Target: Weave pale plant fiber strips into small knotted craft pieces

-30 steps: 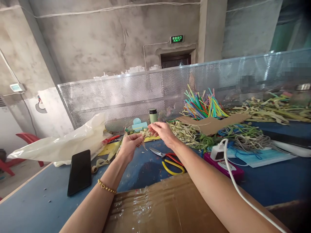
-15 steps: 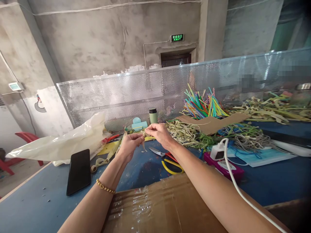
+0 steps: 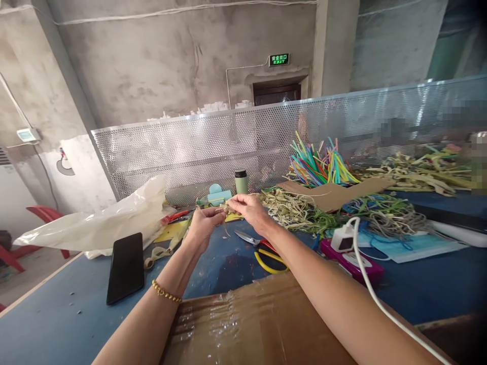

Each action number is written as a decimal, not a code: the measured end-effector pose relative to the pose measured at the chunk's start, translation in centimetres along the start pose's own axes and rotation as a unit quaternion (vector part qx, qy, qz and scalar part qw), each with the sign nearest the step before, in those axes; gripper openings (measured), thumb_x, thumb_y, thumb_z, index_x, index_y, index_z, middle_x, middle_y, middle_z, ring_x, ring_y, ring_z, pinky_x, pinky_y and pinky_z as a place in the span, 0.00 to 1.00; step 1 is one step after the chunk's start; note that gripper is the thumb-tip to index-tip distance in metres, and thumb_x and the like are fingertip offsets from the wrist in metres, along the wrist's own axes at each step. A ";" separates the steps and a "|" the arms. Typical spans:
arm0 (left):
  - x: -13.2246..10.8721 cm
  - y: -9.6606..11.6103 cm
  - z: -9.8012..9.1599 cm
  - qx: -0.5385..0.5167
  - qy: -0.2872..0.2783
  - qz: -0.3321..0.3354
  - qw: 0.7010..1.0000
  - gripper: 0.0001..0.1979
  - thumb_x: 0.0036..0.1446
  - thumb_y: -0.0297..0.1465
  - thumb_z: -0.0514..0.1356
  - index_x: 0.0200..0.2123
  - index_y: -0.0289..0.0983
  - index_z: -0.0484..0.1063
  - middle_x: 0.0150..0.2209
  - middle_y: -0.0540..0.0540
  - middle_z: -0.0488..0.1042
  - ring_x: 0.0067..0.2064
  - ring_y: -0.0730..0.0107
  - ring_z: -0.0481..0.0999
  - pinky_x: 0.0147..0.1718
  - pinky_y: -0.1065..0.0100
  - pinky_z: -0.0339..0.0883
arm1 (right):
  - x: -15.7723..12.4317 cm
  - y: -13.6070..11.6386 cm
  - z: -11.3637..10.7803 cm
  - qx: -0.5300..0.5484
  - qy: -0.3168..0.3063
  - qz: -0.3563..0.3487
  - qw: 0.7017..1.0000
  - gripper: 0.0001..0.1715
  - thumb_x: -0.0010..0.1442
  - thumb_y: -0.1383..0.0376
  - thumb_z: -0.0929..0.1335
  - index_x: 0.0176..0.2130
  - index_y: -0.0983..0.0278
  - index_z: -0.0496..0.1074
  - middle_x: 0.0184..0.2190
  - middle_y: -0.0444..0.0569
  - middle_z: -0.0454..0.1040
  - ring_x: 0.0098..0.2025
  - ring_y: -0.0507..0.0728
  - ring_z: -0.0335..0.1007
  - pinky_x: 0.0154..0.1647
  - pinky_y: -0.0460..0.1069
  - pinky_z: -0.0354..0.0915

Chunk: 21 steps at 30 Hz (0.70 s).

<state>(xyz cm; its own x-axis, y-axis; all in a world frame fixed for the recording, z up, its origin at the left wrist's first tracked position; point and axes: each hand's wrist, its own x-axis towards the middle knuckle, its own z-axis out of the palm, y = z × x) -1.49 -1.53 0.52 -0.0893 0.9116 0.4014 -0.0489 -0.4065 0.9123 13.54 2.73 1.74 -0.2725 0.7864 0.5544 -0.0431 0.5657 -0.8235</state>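
Note:
Above the middle of the table, my left hand [image 3: 204,226] is closed in a pinch, thumb against the fingers. My right hand [image 3: 252,212] pinches close beside it, a little higher and to the right. Between the fingertips runs a pale dried husk strip [image 3: 225,207], and a thin end of it dangles below. The fingers hide most of the strip. Scissors [image 3: 247,237] with red and yellow handles lie under my right wrist. A heap of cut husk strips [image 3: 287,210] lies beyond my right hand.
A cardboard box [image 3: 247,324] is under my forearms. Left lie a black phone [image 3: 125,268] and a plastic bag [image 3: 95,223]. Behind stand a green bottle [image 3: 241,183] and colourful pipe cleaners [image 3: 323,162]. Right, a white cable [image 3: 365,279] crosses my forearm near a magenta box [image 3: 352,261].
Both hands keep their pinch on the strip with barely any movement. The whole view has shifted slightly, so things appear a little further right.

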 end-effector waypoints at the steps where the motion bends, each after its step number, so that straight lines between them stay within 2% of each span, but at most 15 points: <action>1: 0.1 -0.1 -0.1 -0.009 -0.001 -0.005 1.000 0.09 0.38 0.32 0.71 0.22 0.32 0.78 0.22 0.48 0.72 0.25 0.75 0.63 0.27 0.69 0.54 | 0.1 0.0 -0.1 0.000 -0.001 0.009 1.000 0.16 0.54 0.55 0.69 0.30 0.66 0.75 0.24 0.44 0.71 0.27 0.51 0.62 0.30 0.47 0.59; 4: 0.2 -0.3 -0.2 -0.019 0.000 -0.014 1.000 0.09 0.38 0.31 0.71 0.22 0.32 0.78 0.23 0.47 0.73 0.25 0.75 0.64 0.28 0.69 0.55 | 0.2 0.0 -0.4 -0.025 -0.007 0.013 1.000 0.19 0.54 0.53 0.69 0.29 0.67 0.76 0.23 0.45 0.71 0.27 0.51 0.62 0.30 0.48 0.59; 11: 0.1 -0.3 -0.1 -0.083 -0.006 -0.056 0.995 0.09 0.36 0.29 0.72 0.23 0.30 0.79 0.24 0.46 0.74 0.25 0.76 0.64 0.27 0.69 0.55 | 0.1 0.3 -0.3 -0.024 -0.023 -0.024 0.999 0.13 0.51 0.58 0.71 0.27 0.67 0.75 0.23 0.45 0.71 0.27 0.51 0.62 0.31 0.48 0.61; 17: 0.3 -0.3 0.0 -0.173 -0.009 -0.117 0.978 0.10 0.34 0.25 0.72 0.26 0.30 0.80 0.26 0.44 0.76 0.27 0.74 0.69 0.28 0.70 0.60 | -0.1 0.0 0.0 0.019 -0.016 -0.011 1.000 0.10 0.52 0.61 0.71 0.29 0.67 0.76 0.25 0.45 0.73 0.28 0.51 0.64 0.34 0.49 0.62; 21: 0.4 -0.4 0.0 -0.156 -0.002 -0.113 0.981 0.11 0.35 0.26 0.73 0.26 0.29 0.79 0.25 0.45 0.76 0.25 0.75 0.69 0.27 0.71 0.59 | 0.1 0.2 -0.1 0.005 -0.023 0.006 1.000 0.10 0.54 0.61 0.71 0.29 0.66 0.76 0.24 0.45 0.73 0.28 0.51 0.64 0.33 0.48 0.62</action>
<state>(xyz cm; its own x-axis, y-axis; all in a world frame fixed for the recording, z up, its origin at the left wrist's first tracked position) -1.55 -1.02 0.25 -0.0371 0.9808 0.1916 -0.3688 -0.1916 0.9095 13.62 2.98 1.62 -0.3171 0.7810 0.5380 -0.0482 0.5533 -0.8316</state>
